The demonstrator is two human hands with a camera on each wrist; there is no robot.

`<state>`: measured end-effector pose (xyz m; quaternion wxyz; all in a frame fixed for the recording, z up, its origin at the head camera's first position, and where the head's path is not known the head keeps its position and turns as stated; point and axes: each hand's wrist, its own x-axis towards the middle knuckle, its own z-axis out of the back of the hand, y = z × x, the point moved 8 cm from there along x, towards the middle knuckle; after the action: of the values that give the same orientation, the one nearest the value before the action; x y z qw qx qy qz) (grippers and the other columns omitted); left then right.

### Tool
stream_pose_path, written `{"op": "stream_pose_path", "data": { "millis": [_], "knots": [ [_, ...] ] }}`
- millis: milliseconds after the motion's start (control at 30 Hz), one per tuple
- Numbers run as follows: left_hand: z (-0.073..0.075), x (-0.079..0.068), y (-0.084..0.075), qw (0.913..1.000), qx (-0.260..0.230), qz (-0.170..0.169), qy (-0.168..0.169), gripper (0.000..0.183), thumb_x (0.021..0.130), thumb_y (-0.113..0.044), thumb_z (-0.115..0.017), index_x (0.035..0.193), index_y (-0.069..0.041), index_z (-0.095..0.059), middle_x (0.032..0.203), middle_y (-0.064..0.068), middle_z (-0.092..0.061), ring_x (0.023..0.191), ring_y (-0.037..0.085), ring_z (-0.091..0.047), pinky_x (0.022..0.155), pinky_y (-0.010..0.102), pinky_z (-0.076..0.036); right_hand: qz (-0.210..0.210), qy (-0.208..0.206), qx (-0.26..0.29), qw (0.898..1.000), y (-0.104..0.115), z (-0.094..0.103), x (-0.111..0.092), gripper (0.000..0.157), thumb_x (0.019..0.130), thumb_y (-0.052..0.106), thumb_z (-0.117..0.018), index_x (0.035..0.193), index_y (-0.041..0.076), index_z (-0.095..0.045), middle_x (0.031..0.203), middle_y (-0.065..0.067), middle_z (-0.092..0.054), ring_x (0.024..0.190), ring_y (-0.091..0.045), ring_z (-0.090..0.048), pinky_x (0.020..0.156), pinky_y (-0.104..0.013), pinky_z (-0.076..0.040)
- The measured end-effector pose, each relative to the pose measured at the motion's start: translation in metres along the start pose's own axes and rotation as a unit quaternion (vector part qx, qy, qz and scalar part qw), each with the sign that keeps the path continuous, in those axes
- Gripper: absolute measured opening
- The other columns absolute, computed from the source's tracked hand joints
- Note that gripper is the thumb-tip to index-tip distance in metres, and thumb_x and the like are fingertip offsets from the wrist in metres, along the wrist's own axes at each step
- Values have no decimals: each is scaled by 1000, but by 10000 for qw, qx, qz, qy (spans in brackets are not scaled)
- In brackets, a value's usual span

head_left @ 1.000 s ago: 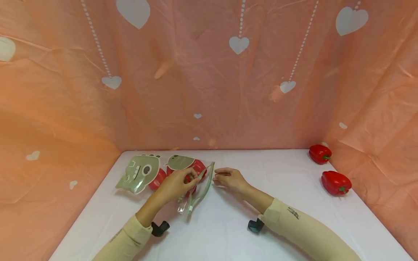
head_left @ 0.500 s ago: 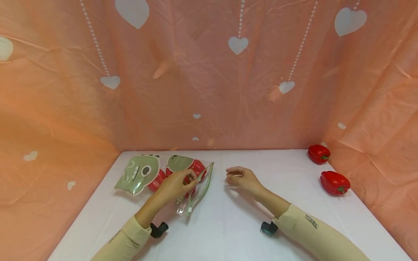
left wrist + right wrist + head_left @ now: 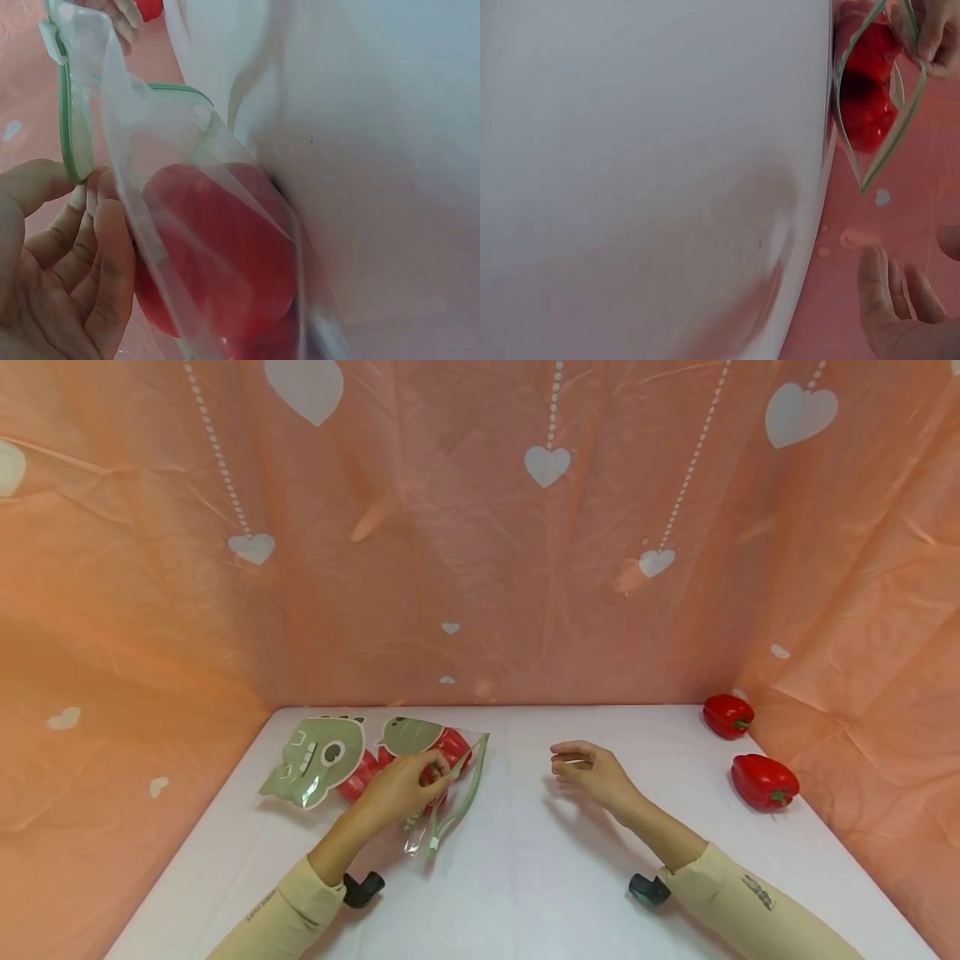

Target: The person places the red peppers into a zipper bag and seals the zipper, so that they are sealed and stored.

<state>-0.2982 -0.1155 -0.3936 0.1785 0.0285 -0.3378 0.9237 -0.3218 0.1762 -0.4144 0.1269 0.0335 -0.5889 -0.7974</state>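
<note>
A clear zip bag (image 3: 321,767) printed with a green dinosaur lies on its side at the left of the table, its mouth facing right and spread apart. Inside are several red bell peppers (image 3: 217,247). My left hand (image 3: 401,789) pinches the upper edge of the mouth near the green zip strip (image 3: 67,112), thumb against fingers. To the right of the bag, my right hand (image 3: 596,777) is over the table with fingers loosely bent and nothing in them. In the right wrist view the bag's mouth gapes around the red peppers (image 3: 866,90).
Two loose red bell peppers lie at the table's right side, one pepper (image 3: 727,716) at the back corner and another pepper (image 3: 765,782) nearer. The white table (image 3: 495,893) is enclosed by an orange curtain (image 3: 480,568) with white hearts.
My right hand has moved away from the bag's mouth, to the right toward the loose peppers. My left hand keeps its hold on the bag's edge, and the bag stays in place.
</note>
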Motion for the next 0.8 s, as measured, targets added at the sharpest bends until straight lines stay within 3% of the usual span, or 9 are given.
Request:
{"op": "stream_pose_path", "data": {
  "millis": [567,800],
  "knots": [
    [1,1,1,10000,-45,-72,-13,10,100,-18,-78,96,-19,-68,76,-10,-64,65,9,-57,62,30,-47,-211,-650,-851,9940,-8,68,-24,48,103,18,-75,143,-5,-61,128,-22,-72,112,-33,-75,94,-37,-60],
    [1,0,0,10000,-66,-55,-7,10,100,-17,-78,96,-19,-68,77,-9,-64,67,9,-57,62,30,-47,-112,-765,-1551,9849,-9,92,-37,49,105,23,-72,145,-3,-59,131,-22,-72,120,-38,-71,86,-17,-56]
  ]
}}
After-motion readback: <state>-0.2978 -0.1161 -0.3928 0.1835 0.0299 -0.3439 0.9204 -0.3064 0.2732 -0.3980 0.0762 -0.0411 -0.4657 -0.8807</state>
